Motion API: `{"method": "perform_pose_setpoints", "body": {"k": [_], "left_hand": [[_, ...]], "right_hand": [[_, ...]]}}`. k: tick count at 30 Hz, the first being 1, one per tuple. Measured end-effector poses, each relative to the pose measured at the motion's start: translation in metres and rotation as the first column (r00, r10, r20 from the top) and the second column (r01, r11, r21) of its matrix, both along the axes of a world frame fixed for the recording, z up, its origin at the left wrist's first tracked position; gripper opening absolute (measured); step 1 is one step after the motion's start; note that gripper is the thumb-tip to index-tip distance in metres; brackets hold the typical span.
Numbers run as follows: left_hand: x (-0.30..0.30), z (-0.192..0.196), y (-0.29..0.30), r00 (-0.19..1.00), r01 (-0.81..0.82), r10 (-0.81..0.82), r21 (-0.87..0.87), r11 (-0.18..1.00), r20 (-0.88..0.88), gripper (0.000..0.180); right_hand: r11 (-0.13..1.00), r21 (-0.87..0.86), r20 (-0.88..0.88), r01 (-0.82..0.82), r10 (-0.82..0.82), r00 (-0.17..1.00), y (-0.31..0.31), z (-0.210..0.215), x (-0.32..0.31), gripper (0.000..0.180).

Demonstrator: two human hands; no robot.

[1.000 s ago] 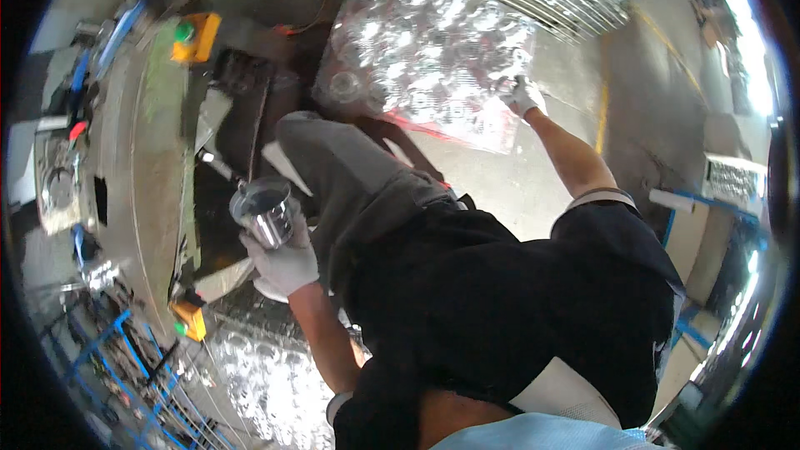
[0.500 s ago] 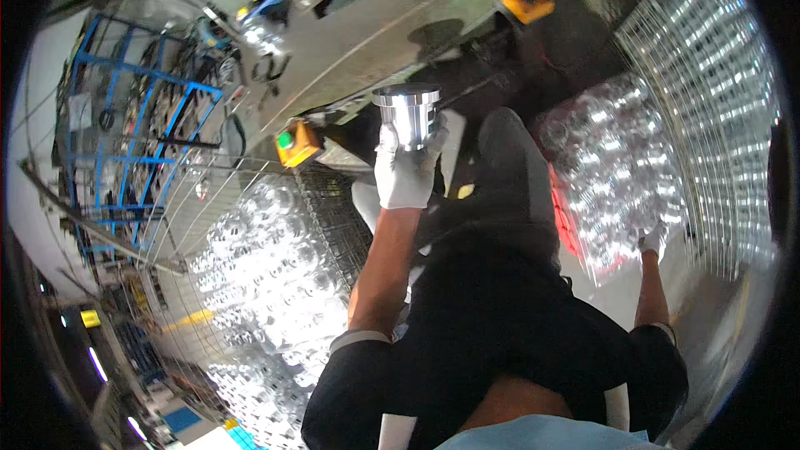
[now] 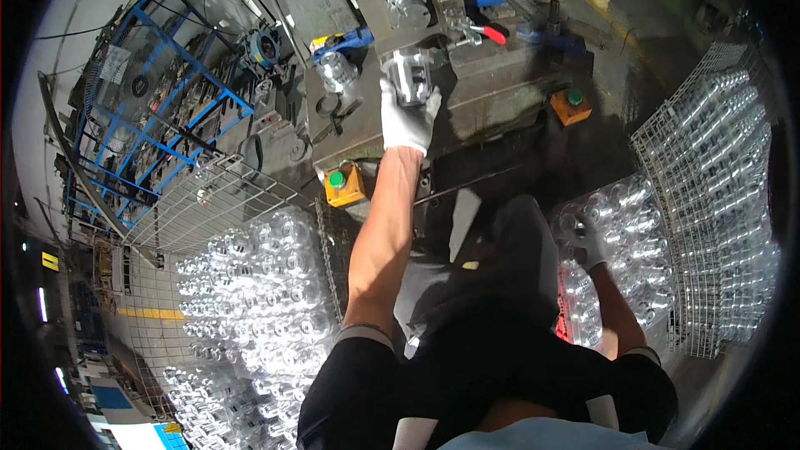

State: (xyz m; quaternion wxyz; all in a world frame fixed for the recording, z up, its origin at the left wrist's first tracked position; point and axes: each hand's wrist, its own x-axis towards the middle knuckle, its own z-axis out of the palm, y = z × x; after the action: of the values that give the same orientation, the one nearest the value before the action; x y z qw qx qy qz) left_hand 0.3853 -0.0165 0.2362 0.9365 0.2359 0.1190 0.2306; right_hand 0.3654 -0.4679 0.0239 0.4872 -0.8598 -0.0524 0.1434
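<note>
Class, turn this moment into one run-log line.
left hand: holds metal cup at workbench | right hand: at shiny parts, grip unclear | red-handled clamp: untouched

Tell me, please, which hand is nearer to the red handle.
Left. The left hand, holding a metal cup, is to the near left of the red handle; the right hand is farther away, at the stacked shiny parts.
</note>
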Motion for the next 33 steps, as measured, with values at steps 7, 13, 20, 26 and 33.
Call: {"method": "perform_pose_setpoints", "body": {"k": [7, 13, 20, 26, 33], "left_hand": [[0.114, 0.020, 0.039, 0.997, 0.009, -0.012, -0.041, 0.999, -0.081, 0.060], [0.134, 0.024, 0.041, 0.998, 0.018, -0.022, -0.088, 0.996, -0.053, 0.069], [0.144, 0.029, 0.032, 0.998, -0.055, 0.057, -0.050, 0.997, 0.027, 0.075], [0.147, 0.021, 0.034, 0.997, -0.055, 0.059, 0.073, 0.996, -0.055, 0.075], [0.166, 0.014, 0.046, 0.996, -0.084, 0.081, -0.061, 0.995, -0.042, 0.068]], "right_hand": [[0.967, -0.002, 0.151, -0.256, 0.253, 0.956, 0.090, 0.062, -0.004, 0.049], [0.964, 0.009, 0.096, -0.266, 0.264, 0.960, 0.098, 0.080, -0.003, 0.048], [0.953, 0.057, 0.102, -0.296, 0.290, 0.952, 0.109, 0.081, 0.007, 0.046], [0.938, 0.029, 0.142, -0.346, 0.339, 0.930, 0.127, 0.100, 0.012, 0.045], [0.953, 0.021, 0.046, -0.301, 0.300, 0.953, 0.146, 0.121, 0.015, 0.044]]}}
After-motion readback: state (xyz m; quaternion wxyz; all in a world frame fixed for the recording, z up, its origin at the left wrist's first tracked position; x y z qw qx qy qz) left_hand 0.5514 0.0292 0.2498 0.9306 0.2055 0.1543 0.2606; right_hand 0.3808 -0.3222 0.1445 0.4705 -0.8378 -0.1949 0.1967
